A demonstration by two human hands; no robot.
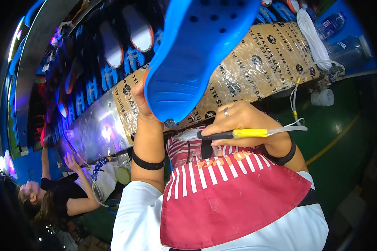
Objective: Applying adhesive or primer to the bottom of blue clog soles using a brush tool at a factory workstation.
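presently: blue sole raised, tool gripped

we note the left hand [141,98] closed on the heel end of a blue shoe sole [197,46], held above the taped conveyor edge [255,62]. its long axis runs up-right, toe out of frame; surface bright blue, perforated. the right hand [243,125] grips a yellow-banded tool [234,134].

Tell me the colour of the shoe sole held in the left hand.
Bright blue shoe sole, clearest in the head view.
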